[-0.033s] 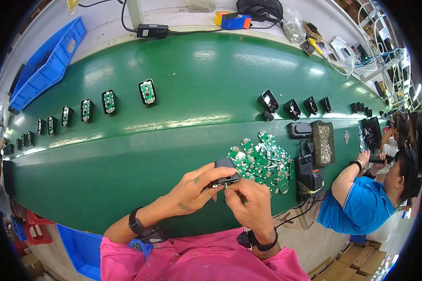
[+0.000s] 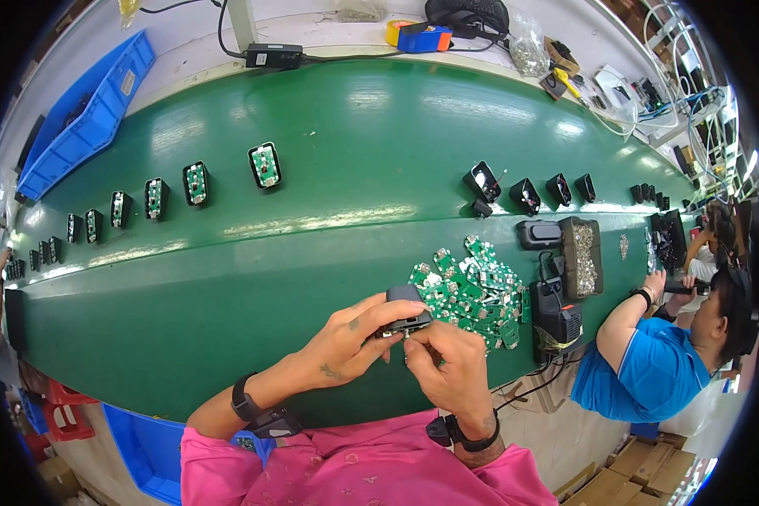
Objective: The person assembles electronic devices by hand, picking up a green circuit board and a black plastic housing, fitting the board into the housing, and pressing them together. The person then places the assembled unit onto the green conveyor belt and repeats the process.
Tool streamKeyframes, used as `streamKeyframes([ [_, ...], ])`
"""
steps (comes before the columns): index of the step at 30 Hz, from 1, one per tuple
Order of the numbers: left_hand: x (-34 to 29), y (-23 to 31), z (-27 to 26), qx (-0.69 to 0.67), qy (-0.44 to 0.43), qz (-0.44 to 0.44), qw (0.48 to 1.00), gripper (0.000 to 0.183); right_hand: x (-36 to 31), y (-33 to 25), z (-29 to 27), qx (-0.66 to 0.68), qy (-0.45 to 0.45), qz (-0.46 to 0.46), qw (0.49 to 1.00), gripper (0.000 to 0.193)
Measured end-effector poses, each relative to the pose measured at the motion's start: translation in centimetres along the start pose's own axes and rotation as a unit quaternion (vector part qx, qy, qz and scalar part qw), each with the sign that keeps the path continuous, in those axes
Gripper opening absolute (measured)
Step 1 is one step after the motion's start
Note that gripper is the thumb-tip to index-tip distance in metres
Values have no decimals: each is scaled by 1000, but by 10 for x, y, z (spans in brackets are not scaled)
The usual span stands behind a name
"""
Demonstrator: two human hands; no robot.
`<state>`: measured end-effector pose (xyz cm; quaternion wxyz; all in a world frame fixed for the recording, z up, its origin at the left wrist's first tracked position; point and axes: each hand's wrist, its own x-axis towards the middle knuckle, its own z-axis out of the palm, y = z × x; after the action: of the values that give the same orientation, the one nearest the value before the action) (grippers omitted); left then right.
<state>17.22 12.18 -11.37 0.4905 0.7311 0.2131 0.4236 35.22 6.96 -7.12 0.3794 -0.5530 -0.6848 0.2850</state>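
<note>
A dark plastic housing (image 2: 406, 297) is gripped in my left hand (image 2: 346, 341), fingers over its top and thumb beneath. Its open side is turned toward me, and a light, metallic part shows at its lower edge. Against that edge, the thumb and forefinger of my right hand (image 2: 451, 363) are pinched together. What they hold is too small to make out. Just beyond my hands lies a heap of green circuit boards (image 2: 481, 291). Black bands with small devices are strapped round both my wrists.
Black housings with green boards (image 2: 265, 166) run in a row to the far left. Open black housings (image 2: 483, 181) stand back right. A tray of small metal parts (image 2: 582, 261) and a black corded device (image 2: 557, 312) sit right, near a co-worker in blue (image 2: 649, 363).
</note>
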Motion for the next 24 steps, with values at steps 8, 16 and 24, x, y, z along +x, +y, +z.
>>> streamKeyframes([
  [8, 0, -2, 2, 4, -7, -4, 1000, 57, 1, 3, -1, -8, -7, -15, 1000, 3],
  [16, 0, -3, 2, 51, -9, 37, 998, 64, 1, 1, 0, -7, -7, -3, 1000, 6],
  [24, -2, -6, 5, 50, 19, 28, 998, 63, -1, -1, 4, 35, 5, 62, 997, 8],
])
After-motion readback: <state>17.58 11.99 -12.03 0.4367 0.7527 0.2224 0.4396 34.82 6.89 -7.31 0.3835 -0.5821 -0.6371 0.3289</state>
